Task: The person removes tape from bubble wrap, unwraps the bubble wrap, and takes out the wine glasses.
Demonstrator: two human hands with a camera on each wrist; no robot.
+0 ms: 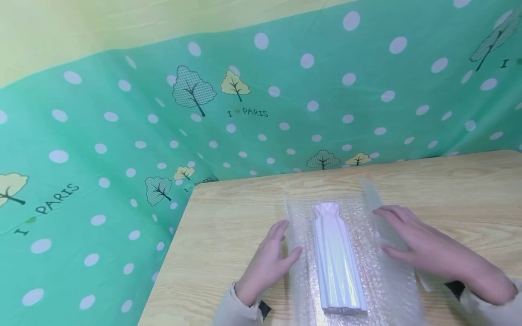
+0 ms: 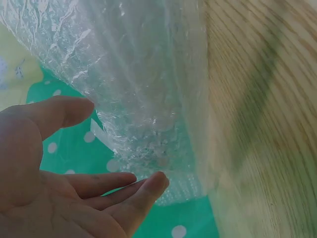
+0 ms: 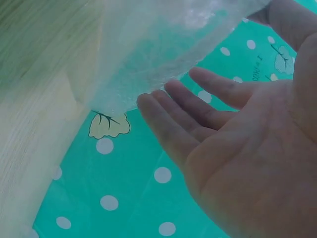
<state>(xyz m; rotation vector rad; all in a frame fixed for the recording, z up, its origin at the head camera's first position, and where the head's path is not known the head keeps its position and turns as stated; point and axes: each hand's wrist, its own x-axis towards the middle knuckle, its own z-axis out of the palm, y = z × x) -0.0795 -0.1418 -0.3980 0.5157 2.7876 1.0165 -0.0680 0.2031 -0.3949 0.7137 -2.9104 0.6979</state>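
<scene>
A glossy white fluted vase (image 1: 338, 258) with a gathered neck lies on its side on a sheet of bubble wrap (image 1: 360, 215), its neck toward the far side. My left hand (image 1: 269, 260) is at the wrap's left edge, fingers spread and loosely bent. In the left wrist view, its thumb and fingers are close against the wrap (image 2: 133, 69). On the other side, the raised right flap of the wrap (image 1: 397, 285) meets my right hand (image 1: 428, 246). The right wrist view shows that hand's extended fingers (image 3: 163, 129) at the flap's edge, palm bare.
Everything lies on a light wood-grain table (image 1: 220, 235). A green curtain (image 1: 253, 136) with white dots and printed trees hangs behind the table and along its left side.
</scene>
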